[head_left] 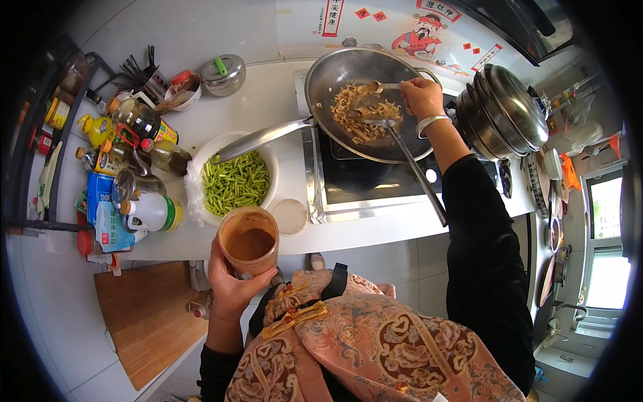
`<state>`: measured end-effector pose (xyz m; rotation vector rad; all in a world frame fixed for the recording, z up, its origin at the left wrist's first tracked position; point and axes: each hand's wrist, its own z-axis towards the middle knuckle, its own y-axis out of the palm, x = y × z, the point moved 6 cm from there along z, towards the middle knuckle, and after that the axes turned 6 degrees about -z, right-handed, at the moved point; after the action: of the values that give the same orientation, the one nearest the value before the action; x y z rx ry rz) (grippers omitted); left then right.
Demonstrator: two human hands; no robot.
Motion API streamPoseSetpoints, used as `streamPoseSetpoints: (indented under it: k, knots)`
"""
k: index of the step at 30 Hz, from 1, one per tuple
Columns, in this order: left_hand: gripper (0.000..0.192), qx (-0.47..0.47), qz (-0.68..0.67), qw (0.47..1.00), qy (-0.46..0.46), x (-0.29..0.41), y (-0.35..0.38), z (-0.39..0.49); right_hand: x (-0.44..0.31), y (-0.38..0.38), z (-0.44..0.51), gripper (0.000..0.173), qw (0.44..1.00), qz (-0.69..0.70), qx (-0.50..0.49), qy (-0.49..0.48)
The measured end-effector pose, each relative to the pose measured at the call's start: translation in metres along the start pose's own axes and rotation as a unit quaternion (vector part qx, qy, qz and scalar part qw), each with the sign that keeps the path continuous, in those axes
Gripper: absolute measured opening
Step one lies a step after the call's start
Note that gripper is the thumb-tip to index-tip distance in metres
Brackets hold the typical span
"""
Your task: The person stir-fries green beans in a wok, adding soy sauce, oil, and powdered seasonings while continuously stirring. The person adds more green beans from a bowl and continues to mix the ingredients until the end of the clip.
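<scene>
My left hand (233,289) grips a plastic jar (249,241) of brown powder, its open mouth facing up. Over the wok (326,70), my right hand (421,96) holds a small spoon (384,86) whose bowl carries some of the brown powder. Below that spoon, browned shredded food (361,130) lies in the wok, with a patch of brown powder on it. A metal spatula (414,168) rests in the wok, its handle slanting out over the front rim. The jar's round lid (290,216) lies on the counter.
Cut green stems (236,186) fill a white bowl (273,173), crossed by the wok's long handle (266,140). Bottles (135,118) crowd the left. Stacked steamer pots (495,115) stand right of the wok on the black cooktop (371,183). A wooden board (145,316) sits below the counter.
</scene>
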<state>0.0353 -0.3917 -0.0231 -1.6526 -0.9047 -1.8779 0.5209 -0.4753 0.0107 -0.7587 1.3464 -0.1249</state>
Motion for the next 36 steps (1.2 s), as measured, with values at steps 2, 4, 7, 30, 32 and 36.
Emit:
streamPoseSetpoints:
  k: [2, 4, 7, 30, 32, 36]
  knots:
    - [0.089, -0.005, 0.003, 1.000, 0.001, 0.000, 0.001, 0.001, 0.000, 0.003, -0.002, 0.015, 1.000, 0.019, -0.015, 0.007]
    - [0.089, -0.009, 0.003, 1.000, 0.007, 0.000, 0.000, 0.001, -0.001, 0.004, -0.005, 0.015, 0.999, 0.029, -0.027, 0.014]
    - [0.088, -0.010, 0.005, 1.000, 0.010, 0.001, -0.002, 0.001, -0.001, 0.003, -0.010, 0.014, 0.996, 0.072, -0.045, 0.036]
    - [0.090, -0.104, -0.026, 0.992, 0.062, 0.006, 0.012, 0.015, -0.137, 0.043, -0.269, 0.047, 0.902, -0.079, -0.247, -0.346]
    - [0.088, -0.105, -0.035, 0.991, 0.070, 0.009, 0.008, 0.013, -0.115, 0.002, -0.246, 0.050, 0.912, -0.188, -0.148, -0.334]
    - [0.084, -0.061, -0.082, 0.994, 0.037, 0.012, -0.012, 0.005, -0.029, -0.036, -0.223, 0.049, 0.871, -0.435, -0.069, -0.216]
